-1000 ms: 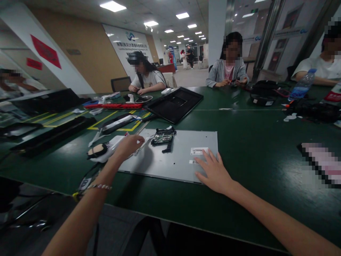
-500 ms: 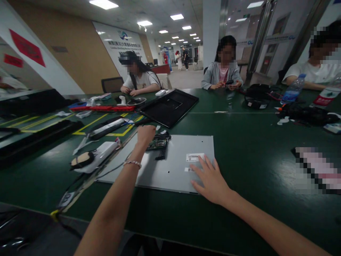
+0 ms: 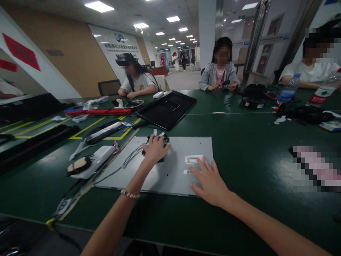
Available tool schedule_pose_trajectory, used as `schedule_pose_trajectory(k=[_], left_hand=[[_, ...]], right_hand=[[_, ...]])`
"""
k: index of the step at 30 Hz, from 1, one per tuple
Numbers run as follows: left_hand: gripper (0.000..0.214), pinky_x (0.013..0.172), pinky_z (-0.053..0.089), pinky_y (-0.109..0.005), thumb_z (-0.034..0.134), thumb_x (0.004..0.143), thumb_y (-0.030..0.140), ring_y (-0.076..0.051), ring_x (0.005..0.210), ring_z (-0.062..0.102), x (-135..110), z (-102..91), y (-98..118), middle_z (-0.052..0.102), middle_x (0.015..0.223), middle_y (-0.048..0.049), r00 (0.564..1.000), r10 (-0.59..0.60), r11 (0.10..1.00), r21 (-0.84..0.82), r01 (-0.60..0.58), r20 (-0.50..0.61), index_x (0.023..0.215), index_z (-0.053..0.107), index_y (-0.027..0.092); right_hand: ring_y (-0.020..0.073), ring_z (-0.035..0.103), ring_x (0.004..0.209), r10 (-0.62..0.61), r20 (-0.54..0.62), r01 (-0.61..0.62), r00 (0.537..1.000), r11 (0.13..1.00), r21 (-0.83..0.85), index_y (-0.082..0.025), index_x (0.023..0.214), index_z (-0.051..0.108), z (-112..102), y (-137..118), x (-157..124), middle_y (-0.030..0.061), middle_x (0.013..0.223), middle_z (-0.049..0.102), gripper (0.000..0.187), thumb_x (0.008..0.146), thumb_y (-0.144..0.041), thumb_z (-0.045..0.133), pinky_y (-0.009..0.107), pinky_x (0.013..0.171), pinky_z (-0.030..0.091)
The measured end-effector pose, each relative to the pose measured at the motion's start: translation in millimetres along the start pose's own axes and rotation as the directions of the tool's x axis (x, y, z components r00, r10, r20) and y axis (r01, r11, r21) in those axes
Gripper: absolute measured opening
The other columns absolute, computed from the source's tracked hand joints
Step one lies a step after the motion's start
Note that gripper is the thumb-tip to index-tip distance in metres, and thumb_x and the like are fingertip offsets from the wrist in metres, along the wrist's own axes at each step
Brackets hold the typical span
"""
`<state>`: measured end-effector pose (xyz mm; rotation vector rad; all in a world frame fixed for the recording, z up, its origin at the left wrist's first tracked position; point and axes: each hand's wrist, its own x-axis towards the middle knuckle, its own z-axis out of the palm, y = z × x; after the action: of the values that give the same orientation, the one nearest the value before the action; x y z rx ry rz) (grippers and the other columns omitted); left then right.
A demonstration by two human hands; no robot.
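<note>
A flat silver-grey display panel (image 3: 177, 181) lies on the green table. On its upper part sits a small dark circuit board (image 3: 167, 140), mostly hidden beneath my left hand (image 3: 156, 151). The fingers of that hand are spread and bent down over the board; whether they press on it I cannot tell. Thin grey cables (image 3: 131, 157) curve across the panel to the left of the board. My right hand (image 3: 211, 183) rests open on the panel's right side, its fingertips by a white label (image 3: 193, 159).
Beyond the panel lies a black monitor housing (image 3: 167, 110). To the left are a white device with a tan pad (image 3: 93, 161), a black-and-white strip (image 3: 103, 131) and long black frames (image 3: 32, 144). Bottles (image 3: 289, 89) stand at the far right. Several people sit opposite.
My left hand has come down from above the board's left edge and moved right, onto the board. Its fingers went from closed to spread. My right hand stays on the panel.
</note>
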<state>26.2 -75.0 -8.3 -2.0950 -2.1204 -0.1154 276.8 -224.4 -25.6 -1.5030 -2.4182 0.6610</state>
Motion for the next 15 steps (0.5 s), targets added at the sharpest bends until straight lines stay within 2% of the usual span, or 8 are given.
schedule_pose_trajectory(k=[2, 5, 9, 15], left_hand=[[0.053, 0.105, 0.018, -0.074, 0.043, 0.092, 0.045, -0.040, 0.143, 0.020, -15, 7.4, 8, 0.036, 0.152, -0.0169, 1.000, 0.010, 0.999, 0.032, -0.009, -0.025, 0.139, 0.049, 0.021], [0.048, 0.106, 0.017, -0.073, 0.040, 0.094, 0.037, -0.040, 0.143, 0.022, -25, 19.2, 10, 0.037, 0.151, -0.0176, 0.996, -0.027, 0.997, 0.068, 0.032, -0.080, 0.137, 0.051, 0.020], [0.050, 0.105, 0.020, -0.073, 0.037, 0.095, 0.033, -0.040, 0.140, 0.027, -24, 27.6, 2, 0.039, 0.150, -0.0181, 0.993, -0.066, 0.997, 0.042, 0.070, -0.093, 0.142, 0.045, 0.018], [0.053, 0.105, 0.021, -0.072, 0.036, 0.095, 0.032, -0.040, 0.139, 0.029, -22, 29.1, -4, 0.038, 0.151, -0.0196, 0.992, -0.089, 0.996, 0.019, 0.091, -0.091, 0.145, 0.041, 0.016]], right_hand=[[0.0336, -0.001, 0.149, 0.000, -0.005, 0.000, 1.000, 1.000, -0.004, -0.028, 0.151, 0.036, 1, 0, 0, 0.0097, 0.164, 0.013, 0.063, 0.095, -0.058, 0.037, 0.060, 0.115, -0.002], [0.0332, -0.001, 0.149, -0.003, -0.019, 0.002, 1.000, 1.000, -0.010, -0.029, 0.151, 0.036, 3, 1, 0, 0.0099, 0.164, 0.013, 0.063, 0.095, -0.059, 0.036, 0.061, 0.115, -0.001], [0.0347, 0.000, 0.149, -0.009, -0.015, 0.008, 1.000, 1.000, -0.018, -0.028, 0.151, 0.036, 3, 0, -1, 0.0104, 0.164, 0.014, 0.063, 0.095, -0.058, 0.036, 0.062, 0.115, 0.000], [0.0365, 0.002, 0.149, -0.013, -0.009, 0.012, 1.000, 0.999, -0.035, -0.026, 0.151, 0.036, 3, -1, -1, 0.0119, 0.164, 0.014, 0.064, 0.095, -0.057, 0.036, 0.062, 0.114, 0.001]])
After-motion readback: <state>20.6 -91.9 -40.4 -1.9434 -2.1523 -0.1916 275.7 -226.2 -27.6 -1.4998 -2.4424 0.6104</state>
